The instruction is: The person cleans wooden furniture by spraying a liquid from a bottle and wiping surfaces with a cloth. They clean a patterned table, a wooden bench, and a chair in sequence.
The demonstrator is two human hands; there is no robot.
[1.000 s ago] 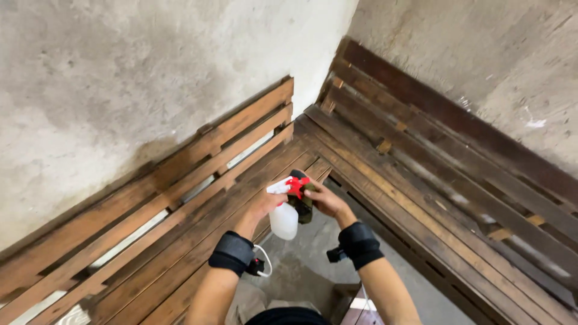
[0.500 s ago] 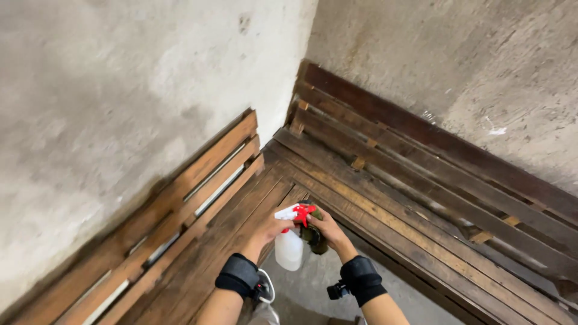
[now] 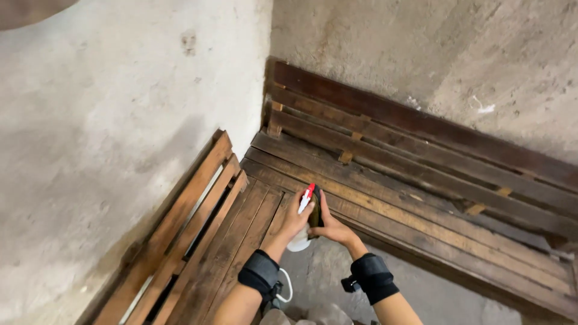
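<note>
My left hand grips a white spray bottle with a red trigger head, held upright over the corner of a wooden slat bench. My right hand is closed around a dark cloth or pad right beside the bottle, touching it. Both wrists wear black bands. A white cord loops from the left wristband.
Slatted wooden benches with backrests run along two rough plaster walls and meet in the corner. A grey concrete floor lies below my arms.
The view has swung to the right and up toward the corner. My hands stayed together with the bottle, which now points its nozzle upward and away.
</note>
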